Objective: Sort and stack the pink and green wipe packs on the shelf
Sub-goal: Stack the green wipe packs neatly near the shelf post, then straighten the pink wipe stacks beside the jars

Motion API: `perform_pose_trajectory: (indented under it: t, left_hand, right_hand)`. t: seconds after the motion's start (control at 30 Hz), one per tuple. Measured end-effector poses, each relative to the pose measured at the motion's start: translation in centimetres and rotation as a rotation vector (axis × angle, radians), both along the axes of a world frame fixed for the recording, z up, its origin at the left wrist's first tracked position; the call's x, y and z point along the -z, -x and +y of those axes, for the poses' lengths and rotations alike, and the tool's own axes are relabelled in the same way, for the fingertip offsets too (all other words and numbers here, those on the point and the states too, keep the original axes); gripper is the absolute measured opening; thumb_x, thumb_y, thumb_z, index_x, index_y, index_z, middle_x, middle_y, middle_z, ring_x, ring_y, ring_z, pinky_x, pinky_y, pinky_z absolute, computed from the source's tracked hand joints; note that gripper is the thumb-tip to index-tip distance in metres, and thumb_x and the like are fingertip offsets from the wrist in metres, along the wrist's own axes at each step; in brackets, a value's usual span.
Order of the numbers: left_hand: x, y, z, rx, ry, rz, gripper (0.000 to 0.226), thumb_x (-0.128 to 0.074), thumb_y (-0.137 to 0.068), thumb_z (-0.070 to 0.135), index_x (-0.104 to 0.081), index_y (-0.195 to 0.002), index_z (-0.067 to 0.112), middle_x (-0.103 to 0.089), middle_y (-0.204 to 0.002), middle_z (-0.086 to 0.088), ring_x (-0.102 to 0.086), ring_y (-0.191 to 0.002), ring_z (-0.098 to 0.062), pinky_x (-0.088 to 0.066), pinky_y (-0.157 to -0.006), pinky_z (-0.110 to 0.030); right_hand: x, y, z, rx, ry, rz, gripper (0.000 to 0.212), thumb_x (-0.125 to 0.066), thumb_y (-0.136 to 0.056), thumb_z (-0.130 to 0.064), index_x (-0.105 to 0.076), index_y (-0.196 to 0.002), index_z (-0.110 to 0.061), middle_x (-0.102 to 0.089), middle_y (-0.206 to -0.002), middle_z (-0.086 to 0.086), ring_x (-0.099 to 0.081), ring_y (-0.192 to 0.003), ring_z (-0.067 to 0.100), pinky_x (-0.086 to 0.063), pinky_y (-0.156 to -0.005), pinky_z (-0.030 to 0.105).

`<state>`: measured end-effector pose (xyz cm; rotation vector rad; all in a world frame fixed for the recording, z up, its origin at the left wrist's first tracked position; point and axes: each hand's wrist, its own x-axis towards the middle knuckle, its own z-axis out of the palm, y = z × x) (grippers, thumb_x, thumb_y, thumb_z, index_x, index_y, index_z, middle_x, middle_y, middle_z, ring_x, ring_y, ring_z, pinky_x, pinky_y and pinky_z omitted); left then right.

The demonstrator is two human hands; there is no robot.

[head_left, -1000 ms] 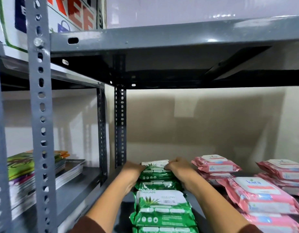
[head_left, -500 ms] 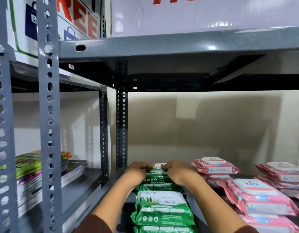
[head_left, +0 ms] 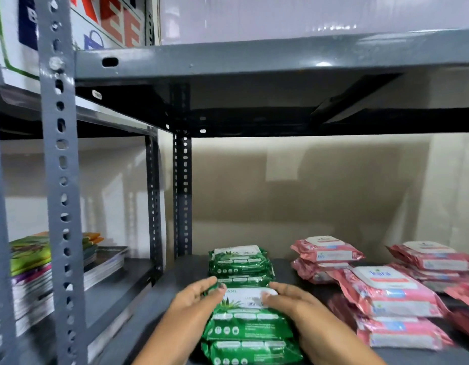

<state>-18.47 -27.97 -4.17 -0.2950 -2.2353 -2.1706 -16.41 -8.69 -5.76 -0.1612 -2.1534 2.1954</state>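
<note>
Two stacks of green wipe packs stand in a line at the shelf's left side: a rear stack (head_left: 240, 262) and a front stack (head_left: 250, 346). My left hand (head_left: 195, 299) and my right hand (head_left: 291, 301) flank the front stack's top green pack (head_left: 244, 302), fingers curled over its far corners. Pink wipe packs lie to the right in a back stack (head_left: 327, 254), a larger front stack (head_left: 388, 296) and a far-right stack (head_left: 433, 259). The picture is slightly blurred.
The grey metal shelf (head_left: 175, 277) has a perforated upright (head_left: 61, 180) at the front left and a low upper shelf (head_left: 254, 57) overhead. Books and magazines (head_left: 30, 255) are piled in the left bay. A beige wall closes the back.
Both hands have let go of the rear green stack and drawn back toward me onto the top pack of the front green stack. The rear stack now stands free.
</note>
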Motion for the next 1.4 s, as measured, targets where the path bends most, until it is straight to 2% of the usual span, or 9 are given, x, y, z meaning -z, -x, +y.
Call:
perform_pose_trajectory:
  t: [0.23,0.4,0.67,0.77,0.9,1.0,1.1,1.23,1.4]
  left_hand:
    - [0.4,0.3,0.2,-0.001,0.094,0.041,0.042,-0.075,-0.084,0.021,-0.067,-0.125,0.022,-0.047,-0.15,0.001,-0.042,-0.138,-0.018,-0.033,-0.105,-0.031]
    - [0.1,0.3,0.3,0.013,0.178,0.082,0.033,-0.076,-0.084,0.018,-0.073,-0.116,0.024,-0.039,-0.156,-0.004,-0.039,-0.14,-0.014,-0.027,-0.104,-0.024]
    - [-2.3,-2.5,0.2,-0.253,0.427,0.263,0.055,-0.084,-0.074,0.023,-0.065,-0.125,0.026,-0.038,-0.157,0.006,-0.042,-0.138,-0.019,-0.036,-0.109,-0.037]
    - [-4.2,-5.7,2.5,-0.222,0.131,0.46,0.037,-0.075,-0.081,0.005,-0.071,-0.113,0.024,-0.055,-0.143,0.012,-0.054,-0.127,-0.011,-0.04,-0.103,-0.024]
    - [-4.9,-8.0,9.2,0.162,-0.266,0.216,0.03,-0.066,-0.083,-0.01,-0.075,-0.096,0.016,-0.079,-0.103,-0.001,-0.07,-0.079,0.0,-0.052,-0.067,-0.008]
    - [-3.8,-7.0,15.6,0.315,-0.292,-0.015,0.026,-0.058,-0.09,-0.006,-0.068,-0.105,0.012,-0.079,-0.07,0.006,-0.071,-0.059,0.002,-0.048,-0.047,-0.008]
    - [-2.0,-5.5,19.9,0.246,-0.221,-0.108,0.023,-0.06,-0.092,0.007,-0.064,-0.112,0.017,-0.077,-0.085,0.0,-0.075,-0.065,-0.009,-0.054,-0.05,-0.019]
    - [-0.9,-5.1,21.4,0.141,-0.217,-0.137,0.017,-0.061,-0.094,0.013,-0.063,-0.108,0.021,-0.077,-0.089,-0.004,-0.076,-0.075,-0.02,-0.062,-0.071,-0.037]
    - [-0.8,-6.4,20.2,0.088,-0.283,-0.187,0.013,-0.06,-0.093,0.003,-0.064,-0.104,0.01,-0.077,-0.063,-0.004,-0.073,-0.053,-0.017,-0.056,-0.047,-0.026]
  right_hand:
    - [-1.0,-1.7,-0.8,-0.026,-0.205,0.135,0.042,-0.067,-0.092,-0.023,-0.059,-0.132,-0.033,-0.057,-0.134,-0.016,-0.054,-0.123,0.005,-0.036,-0.112,0.027]
    - [-1.0,-1.8,-0.5,-0.04,-0.353,0.193,0.024,-0.059,-0.098,-0.019,-0.073,-0.115,-0.027,-0.077,-0.108,-0.013,-0.066,-0.111,0.002,-0.048,-0.087,0.008]
    - [-3.1,-6.9,-1.4,0.174,-0.605,0.242,0.04,-0.055,-0.089,-0.055,-0.054,-0.129,-0.051,-0.062,-0.127,-0.02,-0.055,-0.119,-0.002,-0.04,-0.102,0.021]
    - [-5.1,-10.1,2.1,0.336,-0.475,0.423,0.021,-0.067,-0.088,-0.037,-0.066,-0.107,-0.047,-0.071,-0.109,-0.027,-0.062,-0.098,-0.013,-0.05,-0.091,0.014]
    - [-6.0,-11.4,11.3,0.669,-0.24,0.513,0.022,-0.062,-0.093,-0.014,-0.07,-0.111,-0.025,-0.074,-0.107,-0.005,-0.069,-0.081,-0.002,-0.055,-0.075,0.02]
    - [-4.2,-10.6,16.1,0.507,-0.038,0.278,0.034,-0.07,-0.085,-0.035,-0.07,-0.116,-0.021,-0.075,-0.112,0.005,-0.072,-0.094,0.02,-0.055,-0.078,0.033]
    - [-2.4,-8.7,17.9,0.375,0.057,0.115,0.045,-0.075,-0.075,-0.046,-0.074,-0.113,-0.021,-0.078,-0.108,0.006,-0.074,-0.1,0.028,-0.053,-0.097,0.05]
    - [-2.0,-8.5,17.3,0.354,0.003,0.104,0.033,-0.073,-0.084,-0.035,-0.068,-0.115,-0.027,-0.074,-0.106,-0.005,-0.071,-0.098,0.017,-0.053,-0.099,0.045]
    - [-1.3,-9.5,17.1,0.256,0.043,0.113,0.031,-0.073,-0.085,-0.031,-0.065,-0.115,-0.028,-0.079,-0.096,-0.007,-0.075,-0.089,0.012,-0.058,-0.088,0.035]
